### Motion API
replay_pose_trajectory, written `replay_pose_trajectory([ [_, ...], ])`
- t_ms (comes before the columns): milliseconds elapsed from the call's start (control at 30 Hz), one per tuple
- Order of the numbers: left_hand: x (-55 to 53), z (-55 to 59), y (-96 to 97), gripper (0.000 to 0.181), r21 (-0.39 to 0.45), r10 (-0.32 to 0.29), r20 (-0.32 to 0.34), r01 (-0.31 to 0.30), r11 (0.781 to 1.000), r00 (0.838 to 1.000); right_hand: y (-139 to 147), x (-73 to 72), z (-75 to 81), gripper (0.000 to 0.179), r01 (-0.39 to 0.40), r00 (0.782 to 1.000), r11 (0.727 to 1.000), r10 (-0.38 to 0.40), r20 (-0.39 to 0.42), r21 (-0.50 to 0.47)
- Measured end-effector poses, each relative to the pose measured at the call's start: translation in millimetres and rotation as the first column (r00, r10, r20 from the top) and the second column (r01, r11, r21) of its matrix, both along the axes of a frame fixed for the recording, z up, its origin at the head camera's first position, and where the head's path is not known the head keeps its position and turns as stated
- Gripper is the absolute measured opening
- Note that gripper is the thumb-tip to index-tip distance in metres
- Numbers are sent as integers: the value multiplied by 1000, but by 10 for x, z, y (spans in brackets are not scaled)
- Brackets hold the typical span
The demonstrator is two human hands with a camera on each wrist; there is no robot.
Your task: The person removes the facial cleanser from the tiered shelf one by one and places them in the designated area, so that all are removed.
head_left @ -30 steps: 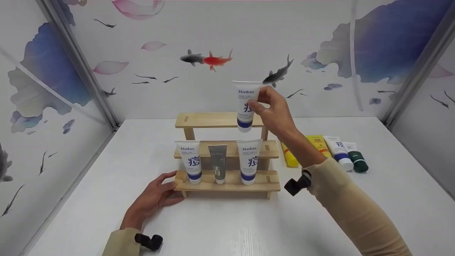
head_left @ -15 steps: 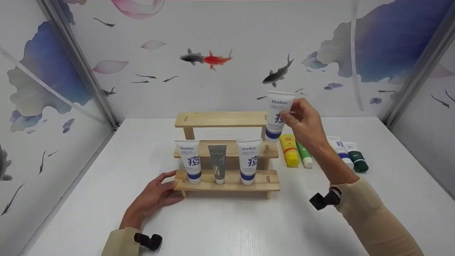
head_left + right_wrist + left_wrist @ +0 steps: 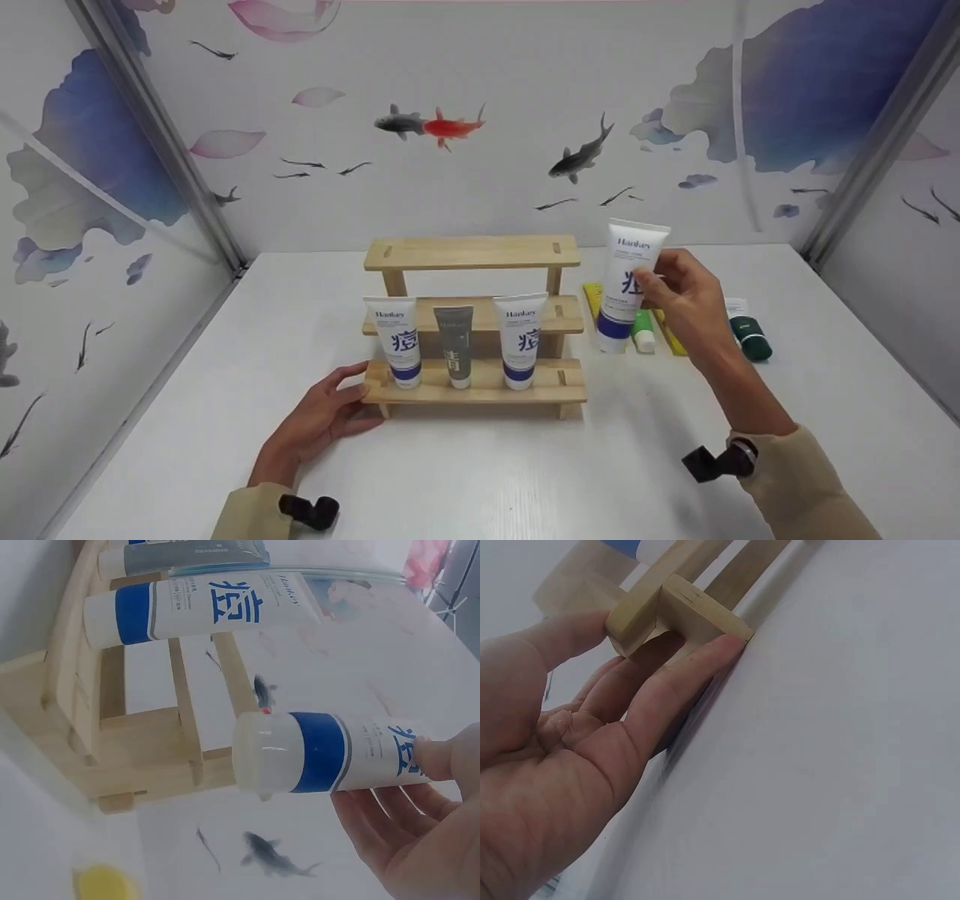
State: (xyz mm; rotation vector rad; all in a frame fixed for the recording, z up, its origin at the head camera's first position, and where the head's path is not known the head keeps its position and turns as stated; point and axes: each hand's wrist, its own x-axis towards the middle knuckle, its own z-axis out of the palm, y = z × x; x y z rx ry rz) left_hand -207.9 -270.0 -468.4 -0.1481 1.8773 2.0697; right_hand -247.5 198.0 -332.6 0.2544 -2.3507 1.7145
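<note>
A white squeeze tube (image 3: 621, 296) with a blue band is pinched between the thumb and fingers of my right hand (image 3: 694, 307), cap down, in the air right of the wooden rack (image 3: 472, 253). The right wrist view shows the same tube's clear white cap (image 3: 266, 754). My left hand (image 3: 319, 420) holds the left end of the rack's lowest shelf, thumb at the board's edge and fingers by the leg (image 3: 705, 611). On that shelf stand a white tube (image 3: 397, 345), a grey tube (image 3: 454, 346) and another white tube (image 3: 520, 341), all caps down.
Right of the rack, several tubes lie on the white table (image 3: 480, 480): yellow ones, a green one (image 3: 643, 330) and a dark green-capped one (image 3: 750, 339). The held tube and right hand partly cover them. A printed wall (image 3: 480, 187) rises behind the rack.
My right hand has carried the white tube from above the rack's upper shelf to the right and down, beside the rack. My left hand stays at the rack's left end.
</note>
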Motion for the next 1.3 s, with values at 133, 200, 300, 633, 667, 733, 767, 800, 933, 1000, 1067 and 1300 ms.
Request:
replay_pose_trajectory([
  [133, -1, -13, 0, 64, -4, 1, -5, -1, 1000, 1000, 116, -5, -146, 56, -12, 998, 1000, 12, 54, 3],
  [200, 0, -16, 3, 64, -6, 5, -7, -5, 1000, 1000, 179, -28, -236, 59, -32, 996, 999, 32, 88, 5],
  [300, 3, -13, 7, 63, -10, 13, -9, -13, 1000, 1000, 269, -84, -383, 62, -80, 984, 997, 81, 157, -9],
  [633, -1, 14, 9, 63, 7, 18, 5, -18, 1000, 1000, 488, -302, -743, 69, -188, 909, 978, 207, 361, -89],
  [667, 3, 16, 8, 64, 5, 19, 6, -19, 1000, 1000, 510, -313, -764, 70, -198, 900, 975, 222, 374, -100],
  [733, 10, 23, 4, 64, 2, 18, 9, -18, 1000, 1000, 548, -330, -801, 71, -216, 884, 969, 245, 398, -116],
  [767, 15, 28, -1, 65, 1, 18, 10, -18, 1000, 1000, 564, -341, -818, 71, -222, 876, 968, 252, 412, -120],
  [800, 17, 31, -8, 65, 0, 21, 11, -21, 1000, 1000, 574, -352, -832, 71, -224, 869, 967, 255, 425, -122],
  [933, 30, 37, -33, 62, -8, 50, 19, -50, 999, 999, 578, -400, -873, 71, -222, 844, 969, 249, 476, -112],
  [1000, 33, 35, -38, 63, -12, 51, 22, -51, 999, 998, 572, -416, -891, 69, -215, 829, 972, 235, 508, -98],
  [1067, 34, 27, -32, 64, -7, 46, 25, -46, 999, 999, 576, -422, -913, 66, -213, 814, 974, 222, 536, -80],
  [1300, 18, -11, -4, 61, 9, -7, -16, 7, 1000, 1000, 602, -414, -991, 64, -218, 743, 974, 201, 639, -52],
])
